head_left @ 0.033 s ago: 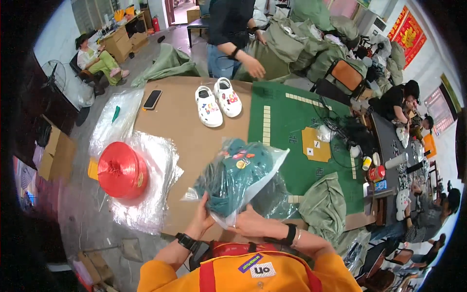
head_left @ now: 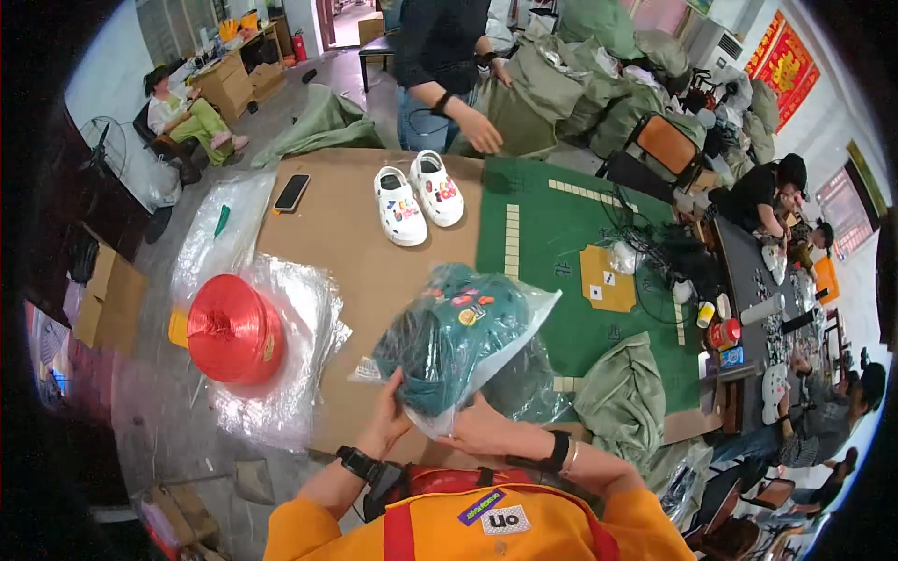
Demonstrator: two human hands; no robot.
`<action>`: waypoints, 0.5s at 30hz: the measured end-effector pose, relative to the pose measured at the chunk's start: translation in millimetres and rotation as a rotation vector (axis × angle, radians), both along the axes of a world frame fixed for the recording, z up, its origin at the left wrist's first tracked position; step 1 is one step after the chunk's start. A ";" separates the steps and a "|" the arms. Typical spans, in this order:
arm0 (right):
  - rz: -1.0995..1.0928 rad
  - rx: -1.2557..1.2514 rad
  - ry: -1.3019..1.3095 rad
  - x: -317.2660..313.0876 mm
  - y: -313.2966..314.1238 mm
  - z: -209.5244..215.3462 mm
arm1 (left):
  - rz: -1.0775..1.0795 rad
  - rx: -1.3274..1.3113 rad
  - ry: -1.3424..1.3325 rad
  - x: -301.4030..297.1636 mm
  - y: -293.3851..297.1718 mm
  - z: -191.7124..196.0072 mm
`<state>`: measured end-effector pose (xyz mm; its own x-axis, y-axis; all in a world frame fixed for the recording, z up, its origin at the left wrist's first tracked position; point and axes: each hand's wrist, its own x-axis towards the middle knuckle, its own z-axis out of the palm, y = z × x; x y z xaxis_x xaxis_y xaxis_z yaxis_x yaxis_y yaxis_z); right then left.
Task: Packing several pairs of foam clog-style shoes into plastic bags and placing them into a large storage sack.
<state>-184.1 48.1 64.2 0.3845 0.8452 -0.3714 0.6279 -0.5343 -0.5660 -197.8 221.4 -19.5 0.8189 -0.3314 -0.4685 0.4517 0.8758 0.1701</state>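
Observation:
Dark green clogs (head_left: 454,332) with colourful charms are inside a clear plastic bag (head_left: 519,337), above the near middle of the table. My left hand (head_left: 388,419) is closed on the bag's lower left side, thumb up against it. At the bag's lower edge, my right hand (head_left: 486,428) grips it with its fingers partly hidden underneath. Another clear bag (head_left: 531,388) lies under and just right of the held one. Farther off, a pair of white clogs (head_left: 416,198) with charms stands on the brown table covering.
A red roll of plastic twine (head_left: 234,327) sits on stacked clear bags (head_left: 281,411) at left, below a phone (head_left: 293,192). A green mat (head_left: 533,234) with rows of tiles and a crumpled green sack (head_left: 622,397) lie at right. A co-worker's hand (head_left: 479,131) hangs beyond the table.
The bagged clogs have tilted slightly in my hands, showing more of a dark shoe opening. The co-worker's hand across the table has shifted a little left.

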 end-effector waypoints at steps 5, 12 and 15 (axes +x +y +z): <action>-0.099 0.296 -0.274 32.3 -27.3 -27.4 | -0.029 0.024 0.024 49.4 -26.9 -2.1; -0.804 0.406 -0.145 122.3 -82.3 -3.3 | 0.096 0.205 -0.296 200.9 -97.5 -29.5; -1.310 0.966 0.094 138.6 -78.3 -45.9 | 0.348 0.510 -0.067 273.5 -107.1 -38.0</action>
